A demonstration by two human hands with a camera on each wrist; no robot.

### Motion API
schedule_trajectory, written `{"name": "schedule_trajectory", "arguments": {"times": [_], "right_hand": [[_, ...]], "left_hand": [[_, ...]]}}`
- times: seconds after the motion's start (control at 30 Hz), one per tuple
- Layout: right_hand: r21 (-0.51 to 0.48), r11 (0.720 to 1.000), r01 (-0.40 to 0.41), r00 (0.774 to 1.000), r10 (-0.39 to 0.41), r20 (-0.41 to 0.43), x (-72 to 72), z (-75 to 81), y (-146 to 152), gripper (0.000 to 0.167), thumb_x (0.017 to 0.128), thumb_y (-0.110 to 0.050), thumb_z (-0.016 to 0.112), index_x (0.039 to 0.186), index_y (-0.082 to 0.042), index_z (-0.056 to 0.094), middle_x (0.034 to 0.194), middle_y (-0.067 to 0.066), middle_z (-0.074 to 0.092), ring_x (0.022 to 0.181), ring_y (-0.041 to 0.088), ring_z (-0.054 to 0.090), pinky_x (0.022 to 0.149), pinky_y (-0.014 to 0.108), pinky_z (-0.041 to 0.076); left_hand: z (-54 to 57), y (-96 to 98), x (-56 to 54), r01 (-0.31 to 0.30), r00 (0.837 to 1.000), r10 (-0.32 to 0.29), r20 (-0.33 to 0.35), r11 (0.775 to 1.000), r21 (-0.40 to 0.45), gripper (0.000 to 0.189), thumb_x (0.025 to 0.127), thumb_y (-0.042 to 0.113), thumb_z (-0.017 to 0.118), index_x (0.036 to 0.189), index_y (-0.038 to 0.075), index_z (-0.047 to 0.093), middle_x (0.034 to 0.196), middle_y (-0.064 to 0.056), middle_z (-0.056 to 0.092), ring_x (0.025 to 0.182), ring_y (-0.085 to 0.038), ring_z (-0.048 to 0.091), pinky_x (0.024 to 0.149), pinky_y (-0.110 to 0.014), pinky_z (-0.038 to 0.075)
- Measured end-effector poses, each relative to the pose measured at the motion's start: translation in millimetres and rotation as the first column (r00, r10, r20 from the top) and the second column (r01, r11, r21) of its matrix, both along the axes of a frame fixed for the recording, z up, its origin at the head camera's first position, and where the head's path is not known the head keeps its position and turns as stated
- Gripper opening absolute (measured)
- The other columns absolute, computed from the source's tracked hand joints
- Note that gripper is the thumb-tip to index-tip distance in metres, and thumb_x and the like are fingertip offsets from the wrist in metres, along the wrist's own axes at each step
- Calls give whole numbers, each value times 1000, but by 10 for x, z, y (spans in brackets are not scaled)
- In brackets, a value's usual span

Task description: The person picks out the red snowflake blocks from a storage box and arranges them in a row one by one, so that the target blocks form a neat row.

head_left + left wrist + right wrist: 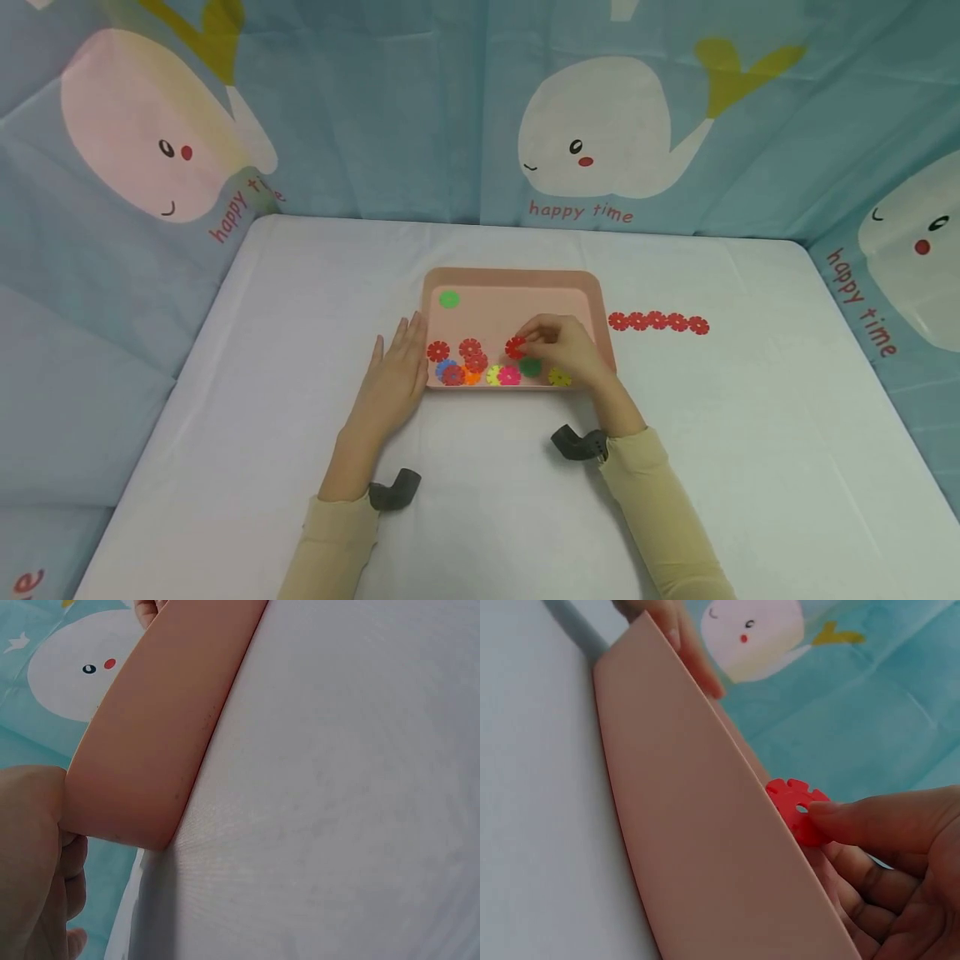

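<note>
My right hand point(562, 343) pinches a red notched plastic disc point(799, 810) between thumb and fingers, over the pink tray point(517, 278). My left hand point(393, 375) lies with straight fingers along the tray's left side, touching its edge. In the left wrist view that hand point(34, 855) sits against the tray's corner. Inside the tray, red discs point(470, 348) lie at the left, partly over a blue disc point(442, 367) and an orange disc point(472, 377). Along the near wall are a pink disc point(510, 376), a dark green disc point(530, 367) and a yellow disc point(559, 377).
A row of several red discs point(657, 320) runs rightward from the tray's right edge on the white tabletop point(750, 467). A light green disc point(449, 299) lies in the tray's far left corner. Blue whale-print cloth point(390, 125) hangs behind the table.
</note>
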State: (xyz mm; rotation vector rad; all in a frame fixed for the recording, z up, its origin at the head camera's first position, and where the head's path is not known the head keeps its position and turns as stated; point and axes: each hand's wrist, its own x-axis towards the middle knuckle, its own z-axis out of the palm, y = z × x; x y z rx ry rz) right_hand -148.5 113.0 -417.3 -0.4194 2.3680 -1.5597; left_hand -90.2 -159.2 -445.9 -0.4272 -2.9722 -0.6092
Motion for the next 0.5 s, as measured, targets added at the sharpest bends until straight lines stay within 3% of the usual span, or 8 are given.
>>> {"name": "schedule_trajectory", "arguments": {"times": [0.17, 0.3, 0.5], "right_hand": [[-4, 1000, 14, 999, -14, 41, -37, 20, 145, 14, 86, -6, 68, 98, 0, 68, 89, 15, 66, 77, 27, 61, 65, 31, 55], [26, 999, 32, 999, -33, 10, -71, 52, 254, 15, 86, -9, 68, 99, -1, 67, 90, 13, 66, 80, 26, 61, 66, 25, 52], [71, 994, 86, 996, -85, -15, -68, 64, 456, 18, 86, -13, 69, 102, -5, 68, 92, 9, 66, 83, 23, 61, 69, 28, 53]], "left_hand": [[22, -1, 9, -7, 1000, 7, 19, 1000, -5, 60, 98, 19, 41, 150, 3, 17, 156, -9, 16, 143, -27, 13, 112, -56, 10], [44, -6, 13, -12, 1000, 12, 17, 1000, -5, 60, 98, 19, 42, 150, 2, 18, 155, -10, 18, 143, -28, 14, 111, -56, 10], [25, 8, 5, -9, 1000, 9, 21, 1000, 0, 60, 98, 20, 40, 150, 2, 17, 156, -9, 16, 143, -27, 13, 112, -56, 10]]}}
